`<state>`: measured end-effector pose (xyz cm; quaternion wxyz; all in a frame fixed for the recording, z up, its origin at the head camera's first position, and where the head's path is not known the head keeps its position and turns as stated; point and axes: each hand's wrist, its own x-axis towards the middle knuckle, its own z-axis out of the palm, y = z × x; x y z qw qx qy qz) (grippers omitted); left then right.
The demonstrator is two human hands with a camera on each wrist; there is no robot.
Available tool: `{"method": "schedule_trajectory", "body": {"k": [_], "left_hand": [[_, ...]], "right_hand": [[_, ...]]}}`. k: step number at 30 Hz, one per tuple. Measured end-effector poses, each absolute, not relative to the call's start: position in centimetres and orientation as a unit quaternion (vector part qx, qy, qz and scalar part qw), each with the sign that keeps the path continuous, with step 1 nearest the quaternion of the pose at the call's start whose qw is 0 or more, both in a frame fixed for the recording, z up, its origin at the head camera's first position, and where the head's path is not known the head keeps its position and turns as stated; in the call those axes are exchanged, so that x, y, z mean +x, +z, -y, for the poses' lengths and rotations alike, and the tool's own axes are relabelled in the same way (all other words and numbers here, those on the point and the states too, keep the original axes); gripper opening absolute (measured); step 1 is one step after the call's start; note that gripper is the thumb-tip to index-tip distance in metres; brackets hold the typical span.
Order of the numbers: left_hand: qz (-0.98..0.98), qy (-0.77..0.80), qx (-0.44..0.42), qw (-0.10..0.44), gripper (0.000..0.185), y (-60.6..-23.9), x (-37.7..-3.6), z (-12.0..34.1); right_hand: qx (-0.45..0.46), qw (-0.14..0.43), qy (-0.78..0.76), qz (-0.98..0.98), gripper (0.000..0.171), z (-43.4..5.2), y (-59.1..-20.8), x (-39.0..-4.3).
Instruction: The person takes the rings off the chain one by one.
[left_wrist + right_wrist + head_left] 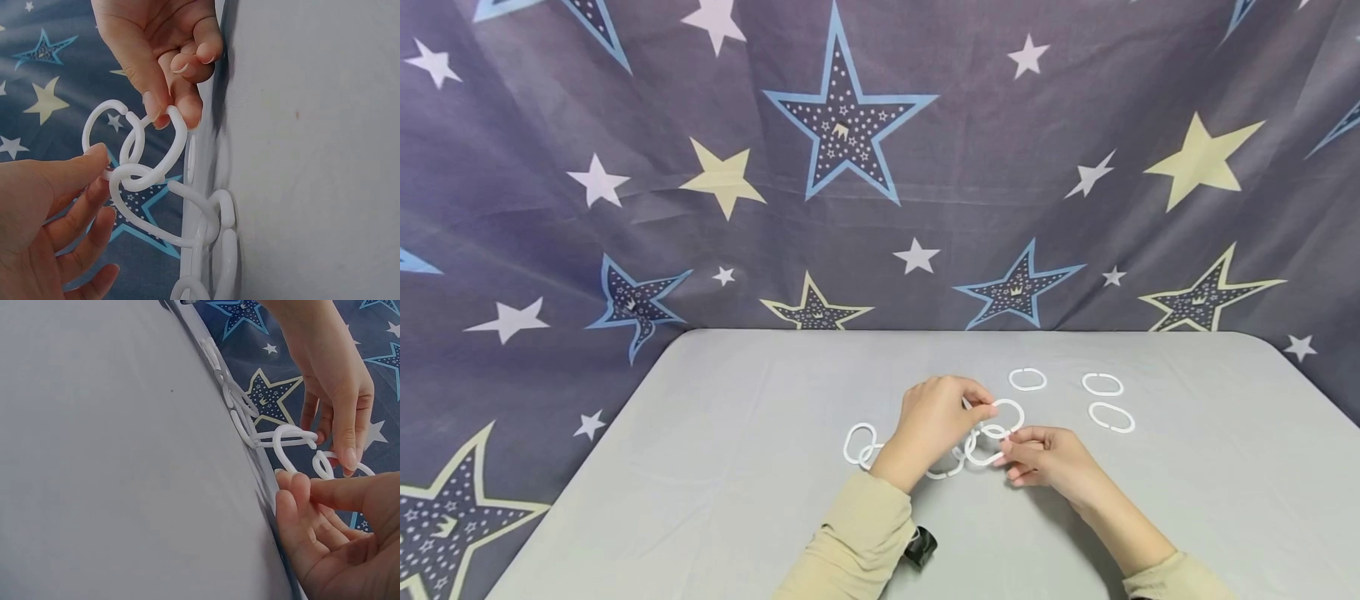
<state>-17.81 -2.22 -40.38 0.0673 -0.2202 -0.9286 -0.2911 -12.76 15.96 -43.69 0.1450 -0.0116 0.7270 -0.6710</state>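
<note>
My left hand (931,419) pinches a white plastic C-shaped link (85,128) between thumb and fingertips. Another white link (179,144) is gripped by the thumb and finger of my right hand (1054,465), close on the right. The links are looped through one another between the hands, and a short gap shows in some of them. From there a chain of several white links (229,262) trails down to the table. In the head view its far end, a link (846,446), lies left of my left wrist, which hides part of the chain.
Three loose white links lie on the grey table (715,467): one link (1028,389) behind the hands, a second link (1102,394) and a third link (1112,428) farther right. A star-patterned curtain (850,233) hangs behind. A small black device (921,547) is at the left cuff.
</note>
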Motion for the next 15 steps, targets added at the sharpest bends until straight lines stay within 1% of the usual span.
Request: {"method": "schedule_trajectory", "body": {"k": [10, 15], "left_hand": [[0.930, -0.285, -0.222, 0.063, 0.013, -40.42, -18.09, 2.41], [0.930, -0.285, -0.222, 0.064, 0.013, -40.45, -18.20, 2.59]], "right_hand": [[-0.010, 0.146, -0.668, -0.729, 0.032, -16.19, -43.87, -12.85], [-0.011, 0.146, -0.671, -0.727, 0.031, -16.19, -43.82, -12.84]]}}
